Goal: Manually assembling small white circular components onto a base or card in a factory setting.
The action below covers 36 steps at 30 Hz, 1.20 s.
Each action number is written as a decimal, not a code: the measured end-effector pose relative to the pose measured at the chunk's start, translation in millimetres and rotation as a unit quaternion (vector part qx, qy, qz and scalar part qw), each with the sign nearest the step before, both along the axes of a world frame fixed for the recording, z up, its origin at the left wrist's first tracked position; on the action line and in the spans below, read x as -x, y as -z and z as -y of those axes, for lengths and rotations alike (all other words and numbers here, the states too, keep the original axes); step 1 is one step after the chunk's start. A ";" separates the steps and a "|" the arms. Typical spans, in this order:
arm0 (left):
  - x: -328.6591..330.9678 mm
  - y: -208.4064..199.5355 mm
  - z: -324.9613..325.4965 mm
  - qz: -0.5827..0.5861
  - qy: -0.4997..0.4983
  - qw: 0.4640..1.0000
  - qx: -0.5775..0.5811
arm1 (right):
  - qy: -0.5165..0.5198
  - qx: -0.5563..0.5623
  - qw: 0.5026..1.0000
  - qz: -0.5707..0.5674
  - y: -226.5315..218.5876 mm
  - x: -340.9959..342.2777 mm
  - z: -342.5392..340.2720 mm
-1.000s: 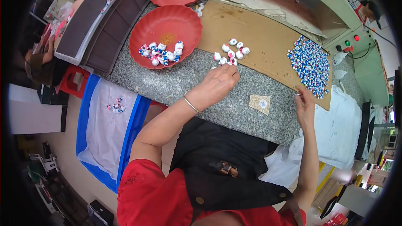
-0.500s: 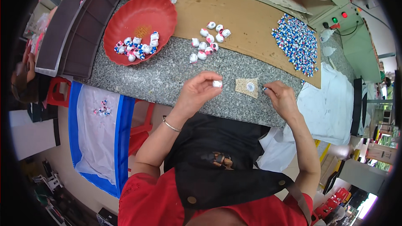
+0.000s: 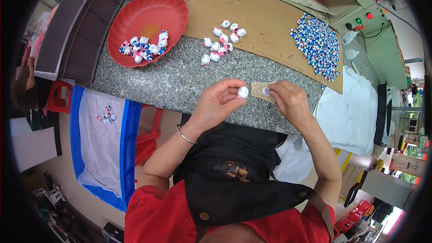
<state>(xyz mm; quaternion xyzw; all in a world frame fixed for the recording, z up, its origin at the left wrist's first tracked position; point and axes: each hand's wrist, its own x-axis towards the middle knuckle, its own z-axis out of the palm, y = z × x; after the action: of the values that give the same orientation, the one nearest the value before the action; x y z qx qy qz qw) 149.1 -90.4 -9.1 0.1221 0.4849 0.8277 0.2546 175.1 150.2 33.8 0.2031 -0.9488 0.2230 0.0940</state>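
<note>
Visibly, the left hand pinches a round white piece; the right hand's grip I cannot tell. A gold emblem marks a scalloped red bowl.

On my feed I count twelve loose rounded white-and-pink pieces, one held rounded white piece, one heap of tiny blue-and-white pieces too many to number, two scalloped red plastic dishes, one green lamp and one red lamp.

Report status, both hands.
Left hand pinching small white rounded piece. Right hand at pale round disc on speckled tan pad, grip unclear. White-and-pink rounded pieces lie beyond.
</note>
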 end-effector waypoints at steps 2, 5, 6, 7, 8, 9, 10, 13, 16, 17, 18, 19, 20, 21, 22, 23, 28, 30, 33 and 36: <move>-0.7 4.9 -9.3 0.001 -0.001 1.000 0.009 | 0.023 0.011 1.000 0.003 1.5 -4.8 0.1; -2.6 8.7 -22.9 -0.143 -0.070 0.983 0.089 | 0.107 0.130 0.984 0.062 -4.8 -13.8 7.0; -3.5 7.4 -25.6 -0.212 -0.096 0.964 0.128 | 0.167 0.235 0.950 0.117 -6.8 -17.1 11.2; -4.3 6.4 -29.0 -0.281 -0.120 0.938 0.163 | 0.170 0.236 0.950 0.116 -6.6 -21.4 13.5; -5.2 6.5 -32.1 -0.282 -0.117 0.938 0.163 | 0.194 0.367 0.893 0.174 -6.3 -25.8 15.6; -6.3 7.1 -34.8 -0.323 -0.128 0.921 0.175 | 0.213 0.489 0.815 0.227 -5.8 -29.1 16.5; -7.1 7.3 -37.1 -0.364 -0.138 0.902 0.188 | 0.215 0.491 0.813 0.226 -4.4 -31.2 16.3; -10.7 5.6 -42.8 -0.390 -0.120 0.894 0.186 | 0.191 0.538 0.775 0.271 -1.4 -36.0 16.8; -10.3 6.5 -43.8 -0.329 -0.074 0.932 0.133 | 0.188 0.540 0.765 0.296 -9.0 -38.8 17.4; -8.7 5.5 -42.8 -0.264 -0.024 0.961 0.086 | 0.173 0.471 0.825 0.260 -11.2 -39.3 14.9; -4.1 3.7 -40.1 -0.263 -0.024 0.961 0.086 | 0.156 0.397 0.877 0.221 -13.5 -39.0 13.0; 1.6 1.8 -35.0 -0.204 0.053 0.974 0.086 | 0.156 0.397 0.877 0.221 -15.5 -38.5 13.3; 5.2 0.3 -31.2 -0.144 0.129 0.977 0.085 | 0.112 0.345 0.914 0.179 -18.0 -36.6 14.2; 3.0 -0.8 -29.6 -0.146 0.129 0.977 0.083 | 0.067 0.290 0.945 0.135 -20.6 -35.2 15.1; -1.3 -1.2 -29.1 -0.101 0.135 0.982 0.086 | 0.074 0.305 0.939 0.139 -19.6 -35.8 16.3; -1.8 -2.0 -31.4 -0.061 0.137 0.985 0.088 | 0.073 0.298 0.943 0.129 -17.5 -34.3 16.9; -11.3 6.8 -24.6 0.031 0.130 0.991 0.010 | 0.061 0.274 0.953 0.112 -16.3 -35.1 34.5; -8.4 2.3 -18.1 0.021 0.125 0.992 0.011 | 0.035 0.294 0.942 0.158 -22.6 -27.1 36.5; 6.9 -1.9 4.4 -0.065 0.054 0.991 0.101 | -0.010 0.346 0.913 0.213 -5.1 -11.4 10.8; 31.5 -22.5 47.8 -0.275 -0.126 0.914 0.272 | 0.214 0.387 0.883 0.159 26.2 13.1 -55.8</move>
<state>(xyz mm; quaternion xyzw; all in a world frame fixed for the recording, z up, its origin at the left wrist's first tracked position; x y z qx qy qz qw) 117.6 -138.2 13.4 0.2087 0.7532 0.6232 0.0278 162.0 206.0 7.6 -0.0958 -0.8095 0.5762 0.0585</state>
